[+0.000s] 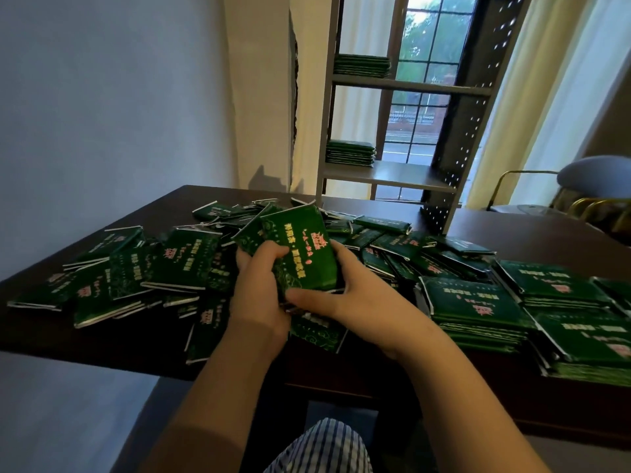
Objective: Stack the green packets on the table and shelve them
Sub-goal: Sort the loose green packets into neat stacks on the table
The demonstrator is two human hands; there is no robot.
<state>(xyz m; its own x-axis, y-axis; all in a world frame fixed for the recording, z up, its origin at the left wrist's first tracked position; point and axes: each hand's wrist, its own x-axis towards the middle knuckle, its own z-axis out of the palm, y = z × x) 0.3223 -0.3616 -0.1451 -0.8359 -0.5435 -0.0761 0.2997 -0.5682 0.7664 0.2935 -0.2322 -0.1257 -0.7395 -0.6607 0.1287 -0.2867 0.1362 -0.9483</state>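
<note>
Looking down past the blue-and-white striped cloth (pixel 321 448) over my knee, I see both hands raised above the near edge of the dark brown wooden table (pixel 102 353). My left hand (pixel 259 295) curls its fingers round the left edge of a small bundle of glossy green foil packets (pixel 297 247) with pink and pale lettering. My right hand (pixel 345 295) grips the right side, its thumb laid across the bundle's near end and its fingers hidden behind. The bundle tilts up, far end higher, above the pile.

Under and left of my hands, loose green packets (pixel 136 268) lie scattered and overlapping across the table. To the right, neat stacks of the same packets (pixel 478 302) sit side by side near the table's edge.

Beyond the table stands a grey metal shelf unit (pixel 403 87). One lower stack of packets (pixel 350 153) rests on its lower shelf and an upper stack of packets (pixel 362 64) on the shelf above, both at the left end. Behind are a dark-framed window (pixel 430 63) and pale curtains (pixel 532 114); a blue-seated chair (pixel 594 175) stands far right.
</note>
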